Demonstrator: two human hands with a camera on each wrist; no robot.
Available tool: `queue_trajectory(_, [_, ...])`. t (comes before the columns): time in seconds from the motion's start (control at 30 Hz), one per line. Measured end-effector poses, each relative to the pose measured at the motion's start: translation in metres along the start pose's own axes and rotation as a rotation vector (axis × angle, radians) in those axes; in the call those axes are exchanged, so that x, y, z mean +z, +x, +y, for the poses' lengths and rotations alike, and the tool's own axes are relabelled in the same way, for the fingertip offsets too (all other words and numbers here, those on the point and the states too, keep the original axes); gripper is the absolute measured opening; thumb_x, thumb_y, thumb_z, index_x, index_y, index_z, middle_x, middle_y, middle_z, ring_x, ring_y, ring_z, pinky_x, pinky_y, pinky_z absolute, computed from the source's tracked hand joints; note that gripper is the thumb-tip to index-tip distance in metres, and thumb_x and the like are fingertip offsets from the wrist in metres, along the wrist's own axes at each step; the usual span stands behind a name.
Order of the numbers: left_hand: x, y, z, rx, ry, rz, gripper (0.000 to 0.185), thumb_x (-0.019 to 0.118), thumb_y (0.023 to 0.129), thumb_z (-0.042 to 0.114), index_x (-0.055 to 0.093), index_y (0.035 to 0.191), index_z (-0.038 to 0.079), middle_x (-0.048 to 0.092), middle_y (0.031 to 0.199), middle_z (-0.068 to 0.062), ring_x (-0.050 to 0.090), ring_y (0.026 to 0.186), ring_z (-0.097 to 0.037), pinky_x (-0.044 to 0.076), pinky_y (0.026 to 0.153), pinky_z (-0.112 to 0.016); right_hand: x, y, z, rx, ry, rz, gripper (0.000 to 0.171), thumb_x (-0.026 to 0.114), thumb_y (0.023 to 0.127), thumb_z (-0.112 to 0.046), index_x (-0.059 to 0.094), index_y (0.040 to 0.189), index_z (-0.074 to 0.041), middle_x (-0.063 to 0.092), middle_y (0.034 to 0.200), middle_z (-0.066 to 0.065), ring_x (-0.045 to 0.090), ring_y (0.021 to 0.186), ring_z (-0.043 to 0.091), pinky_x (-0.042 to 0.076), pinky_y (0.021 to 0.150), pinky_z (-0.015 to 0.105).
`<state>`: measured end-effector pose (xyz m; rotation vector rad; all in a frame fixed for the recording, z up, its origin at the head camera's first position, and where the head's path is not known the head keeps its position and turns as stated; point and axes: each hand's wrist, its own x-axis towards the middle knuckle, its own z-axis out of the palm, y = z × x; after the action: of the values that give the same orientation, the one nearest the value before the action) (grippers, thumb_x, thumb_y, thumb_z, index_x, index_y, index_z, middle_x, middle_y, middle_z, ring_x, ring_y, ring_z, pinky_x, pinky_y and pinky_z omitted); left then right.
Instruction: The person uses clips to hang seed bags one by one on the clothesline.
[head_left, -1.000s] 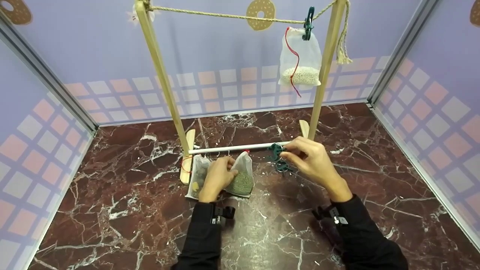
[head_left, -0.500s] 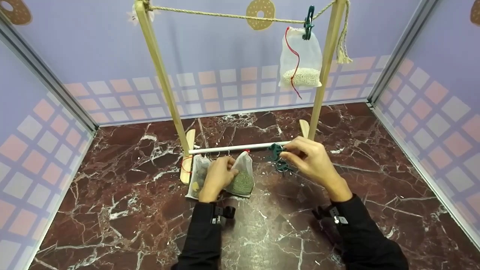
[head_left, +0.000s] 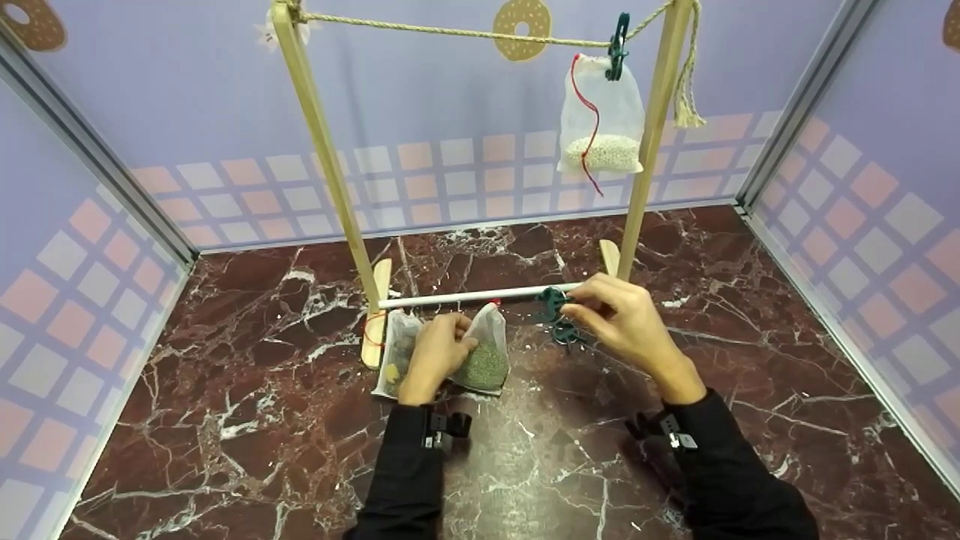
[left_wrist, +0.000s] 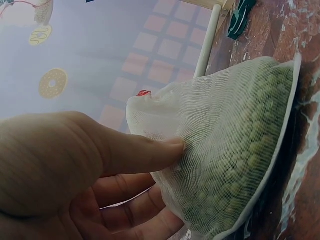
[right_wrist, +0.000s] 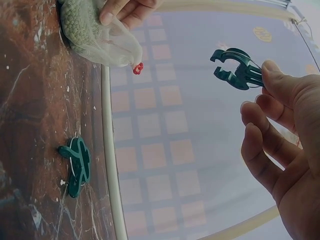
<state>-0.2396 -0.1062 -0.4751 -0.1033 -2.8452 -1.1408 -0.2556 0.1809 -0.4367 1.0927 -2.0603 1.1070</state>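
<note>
My left hand [head_left: 439,352] pinches the side of a white mesh bag [left_wrist: 225,145] filled with small green beans or pellets; a red cord end pokes from its top corner. Its lower edge is down at the tabletop. Between thumb and fingertips of my right hand [head_left: 626,322] is a dark green plant clip [right_wrist: 237,69], held by its handle end, its curved jaws parted a little. Below it a second green clip [right_wrist: 77,166] lies on the table. Partly behind my left hand, another mesh bag [head_left: 391,360] with darker contents and a yellowish piece lies on the table.
A wooden frame [head_left: 322,150] with a white crossbar [head_left: 480,295] stands ahead of both hands. Its rope [head_left: 450,30] spans the top, where a green clip [head_left: 617,49] holds a hanging mesh bag [head_left: 600,112] of pale grains with a red cord. Patterned walls enclose three sides.
</note>
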Motion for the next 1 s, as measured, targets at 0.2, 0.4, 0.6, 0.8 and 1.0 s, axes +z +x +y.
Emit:
queue_trajectory(0.2, [-0.0009,-0.0008,0.0019,0.024,-0.022,0.024,0.012,0.078,0.085,0.004,0.075,0.097,0.003,0.073,0.085,-0.005,0.066,0.079,-0.022,0.053,0.080,-0.040,-0.0007,0.0001,0.0000,-0.007,-0.004,0.005,0.015,0.082,0.085,-0.007,0.075,0.098,-0.010,0.065,0.084,-0.006,0.054,0.066,0.008,0.044,0.057,0.016])
queue_trajectory(0.4, [-0.0001,0.0001,0.0015,0.067,-0.044,0.061,0.010,0.078,0.087,0.006,0.075,0.096,0.003,0.073,0.084,-0.004,0.066,0.076,-0.019,0.053,0.076,-0.038,-0.0004,0.0008,-0.0008,-0.016,-0.009,0.007,0.017,0.082,0.085,-0.007,0.076,0.099,-0.012,0.066,0.086,-0.007,0.055,0.067,0.008,0.046,0.056,0.020])
queue_trajectory(0.6, [0.0000,0.0001,0.0021,0.095,-0.061,0.110,0.009,0.079,0.087,0.007,0.075,0.094,0.002,0.074,0.084,-0.005,0.066,0.074,-0.018,0.054,0.074,-0.037,0.0003,0.0005,-0.0013,-0.008,0.008,0.006,0.016,0.082,0.085,-0.007,0.075,0.098,-0.011,0.067,0.086,-0.006,0.055,0.067,0.008,0.045,0.058,0.015])
queue_trajectory(0.8, [-0.0010,0.0015,0.0034,0.130,-0.084,0.150,0.008,0.078,0.089,0.009,0.075,0.093,0.003,0.073,0.082,-0.005,0.064,0.071,-0.018,0.054,0.072,-0.039,-0.0001,0.0006,-0.0013,-0.006,0.003,0.005,0.016,0.082,0.085,-0.007,0.075,0.099,-0.011,0.067,0.087,-0.006,0.055,0.067,0.008,0.045,0.058,0.015])
queue_trajectory(1.0, [-0.0007,0.0019,0.0037,0.166,-0.095,0.180,0.006,0.076,0.090,0.009,0.075,0.093,0.004,0.073,0.081,-0.004,0.063,0.070,-0.017,0.052,0.070,-0.038,-0.0002,0.0005,-0.0014,-0.007,0.002,0.006,0.016,0.082,0.085,-0.007,0.076,0.098,-0.011,0.067,0.086,-0.006,0.055,0.067,0.008,0.044,0.057,0.015])
